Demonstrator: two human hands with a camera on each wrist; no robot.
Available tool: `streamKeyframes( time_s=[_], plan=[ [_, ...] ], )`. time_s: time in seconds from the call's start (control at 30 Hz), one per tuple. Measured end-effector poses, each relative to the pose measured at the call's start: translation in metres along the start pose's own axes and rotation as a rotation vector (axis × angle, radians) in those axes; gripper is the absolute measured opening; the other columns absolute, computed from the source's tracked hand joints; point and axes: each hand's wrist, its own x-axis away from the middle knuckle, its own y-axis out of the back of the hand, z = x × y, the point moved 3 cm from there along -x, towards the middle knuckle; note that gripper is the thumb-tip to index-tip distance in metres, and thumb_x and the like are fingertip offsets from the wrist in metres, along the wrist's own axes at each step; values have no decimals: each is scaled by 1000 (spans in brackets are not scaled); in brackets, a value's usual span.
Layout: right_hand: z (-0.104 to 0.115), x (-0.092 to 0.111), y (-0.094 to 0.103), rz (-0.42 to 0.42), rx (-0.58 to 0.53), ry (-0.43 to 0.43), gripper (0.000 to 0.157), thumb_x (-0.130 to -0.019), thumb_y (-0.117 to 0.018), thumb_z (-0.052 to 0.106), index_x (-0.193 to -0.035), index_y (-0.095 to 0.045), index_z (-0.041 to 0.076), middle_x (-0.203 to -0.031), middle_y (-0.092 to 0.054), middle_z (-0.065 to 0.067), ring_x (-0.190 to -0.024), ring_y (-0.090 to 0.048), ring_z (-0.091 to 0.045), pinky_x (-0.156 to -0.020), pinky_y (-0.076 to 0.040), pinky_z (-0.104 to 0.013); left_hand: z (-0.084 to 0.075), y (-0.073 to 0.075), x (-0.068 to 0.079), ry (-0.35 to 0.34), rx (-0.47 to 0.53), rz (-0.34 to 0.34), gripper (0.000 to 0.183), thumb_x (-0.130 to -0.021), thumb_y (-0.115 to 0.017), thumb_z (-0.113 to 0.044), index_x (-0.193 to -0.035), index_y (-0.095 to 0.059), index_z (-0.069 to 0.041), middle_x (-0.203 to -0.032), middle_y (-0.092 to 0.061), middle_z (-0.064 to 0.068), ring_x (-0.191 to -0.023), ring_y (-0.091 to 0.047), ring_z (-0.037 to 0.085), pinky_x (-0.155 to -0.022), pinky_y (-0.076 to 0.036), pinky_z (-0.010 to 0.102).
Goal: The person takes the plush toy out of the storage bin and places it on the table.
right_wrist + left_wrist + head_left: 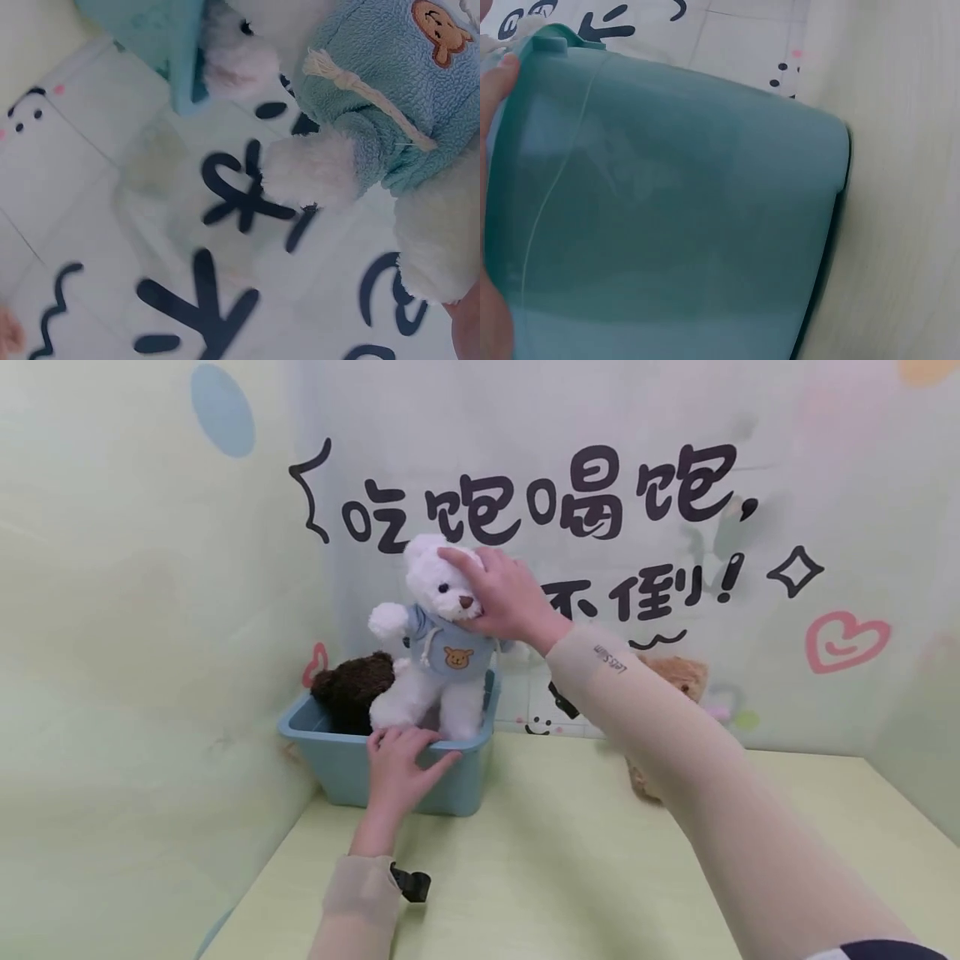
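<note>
My right hand (513, 597) grips a white teddy bear (426, 700) by the side of its head. The bear wears a blue hoodie (360, 82) with a brown bear face on it and stands upright, its legs at the mouth of a blue plastic bin (337, 768). Whether its feet touch the bottom is hidden. With fingers hooked over the front rim, my left hand (397, 772) holds the bin, whose smooth wall (675, 187) fills the left wrist view. A dark brown plush toy (356, 689) lies in the bin's left part, left of the white bear.
A light brown plush toy (678, 675) sits at the back right of the pale table (555, 843), partly hidden behind my right forearm. Behind the bin rises a white backdrop (465, 435) with black lettering. Another pale fluffy plush (240, 67) shows beside the bin's rim.
</note>
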Motion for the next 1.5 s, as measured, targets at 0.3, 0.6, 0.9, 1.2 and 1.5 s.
streamKeyframes(
  time_s=[0.3, 0.6, 0.9, 1.2, 1.5],
  plan=[
    [-8, -22, 64, -121, 52, 50, 84, -76, -78, 40, -145, -35, 18, -126, -52, -19, -112, -52, -33, -91, -43, -45, -3, 2, -2, -14, -8, -53, 34, -77, -74, -47, -89, -70, -16, -88, -69, 1, -86, -54, 29, -91, -24, 58],
    [-33, -7, 98, -87, 126, -2, 85, -77, -78, 42, -146, -33, 21, -126, -51, -18, -113, -50, -34, -93, -42, -48, 4, 4, -7, -7, -26, -28, 42, -79, -69, -54, -92, -70, -14, -92, -70, 4, -91, -52, 29, -90, -23, 57],
    [-60, 32, 107, -9, 151, -38, 87, -75, -81, 37, -147, -33, 21, -126, -49, -21, -113, -49, -37, -92, -40, -53, 9, 1, 1, 18, -12, -18, 33, -77, -76, -46, -90, -69, -17, -87, -68, -1, -86, -51, 26, -91, -22, 56],
    [-81, 69, 95, 15, 188, -12, 84, -74, -82, 35, -144, -37, 20, -123, -52, -24, -108, -53, -40, -88, -43, -56, 7, -3, -1, 10, 16, -35, 33, -77, -77, -45, -92, -69, -17, -88, -68, 0, -87, -51, 25, -92, -22, 56],
    [-90, 100, 51, 116, 139, -23, 86, -75, -81, 34, -146, -36, 19, -129, -50, -25, -116, -49, -41, -96, -38, -56, 1, -9, 0, -4, 31, -45, 32, -76, -77, -44, -90, -68, -17, -85, -68, 0, -85, -51, 25, -91, -23, 56]
  ],
)
